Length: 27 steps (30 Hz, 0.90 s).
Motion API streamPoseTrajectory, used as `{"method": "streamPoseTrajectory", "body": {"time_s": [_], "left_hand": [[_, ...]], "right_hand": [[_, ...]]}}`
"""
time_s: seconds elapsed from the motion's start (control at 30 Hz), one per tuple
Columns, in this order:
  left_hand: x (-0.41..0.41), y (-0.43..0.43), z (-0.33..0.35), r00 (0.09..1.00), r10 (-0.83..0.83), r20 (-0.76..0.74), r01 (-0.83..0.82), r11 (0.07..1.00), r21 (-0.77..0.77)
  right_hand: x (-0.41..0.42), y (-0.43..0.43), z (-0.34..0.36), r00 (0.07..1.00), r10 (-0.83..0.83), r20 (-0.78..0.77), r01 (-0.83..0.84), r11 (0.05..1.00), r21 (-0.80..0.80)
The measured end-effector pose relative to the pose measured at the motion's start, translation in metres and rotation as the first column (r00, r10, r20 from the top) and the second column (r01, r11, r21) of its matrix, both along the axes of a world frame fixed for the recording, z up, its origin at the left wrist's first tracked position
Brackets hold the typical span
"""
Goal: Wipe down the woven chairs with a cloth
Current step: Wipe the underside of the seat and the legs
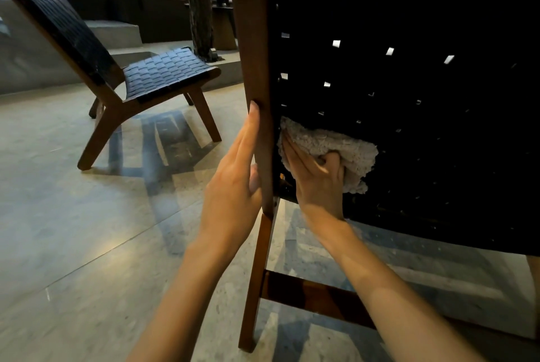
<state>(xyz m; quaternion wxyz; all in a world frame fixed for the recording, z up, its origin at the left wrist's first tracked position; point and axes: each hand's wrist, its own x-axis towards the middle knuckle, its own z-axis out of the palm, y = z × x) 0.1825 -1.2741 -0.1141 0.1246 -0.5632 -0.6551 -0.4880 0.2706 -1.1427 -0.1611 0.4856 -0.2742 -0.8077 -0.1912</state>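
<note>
Mid-task, by my read | your right grip [317,177] clutches the cloth [342,145] at 8 o'clock on the near chair [409,128] back | left grip [233,174] flat, straight-fingered, on frame [257,54] | far chair [163,75], 10 o'clock, likely undone

A chair's woven back [409,157] fills the right, with its post [254,40] at centre. The left hand [233,186] rests on the post's left side. Right of the post, the right hand [315,180] holds a cloth [344,145] against the weave. A second chair [157,75] stands behind, to the left.
</note>
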Motion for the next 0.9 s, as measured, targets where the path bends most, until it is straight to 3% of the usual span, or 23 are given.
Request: {"method": "streamPoseTrajectory", "body": {"time_s": [0.2, 0.3, 0.47, 0.57, 0.7, 0.9], "left_hand": [[-0.001, -0.001, -0.011, 0.999, 0.006, -0.033, -0.007, 0.999, -0.035], [-0.001, -0.002, -0.012, 0.998, 0.013, -0.066, -0.015, 0.999, -0.034], [-0.001, -0.002, -0.011, 0.999, 0.013, -0.050, -0.015, 0.999, -0.047], [0.001, 0.000, -0.010, 0.999, 0.014, -0.030, -0.015, 0.999, -0.052], [0.001, 0.001, -0.009, 1.000, 0.000, -0.012, 0.000, 0.998, -0.058], [-0.004, 0.006, -0.013, 1.000, 0.013, -0.013, -0.014, 0.996, -0.083]], "right_hand": [[-0.002, -0.005, -0.005, 0.999, 0.030, 0.014, -0.027, 0.991, -0.128], [0.002, -0.014, -0.006, 0.991, 0.134, -0.029, -0.137, 0.973, -0.184], [0.024, -0.030, 0.019, 0.930, 0.264, -0.256, -0.261, 0.964, 0.049], [0.024, -0.022, 0.021, 0.965, 0.218, -0.146, -0.214, 0.976, 0.044], [0.002, -0.008, 0.002, 0.987, 0.157, 0.046, -0.148, 0.976, -0.161], [-0.010, -0.002, -0.033, 0.992, 0.124, 0.031, -0.108, 0.944, -0.313]]}}
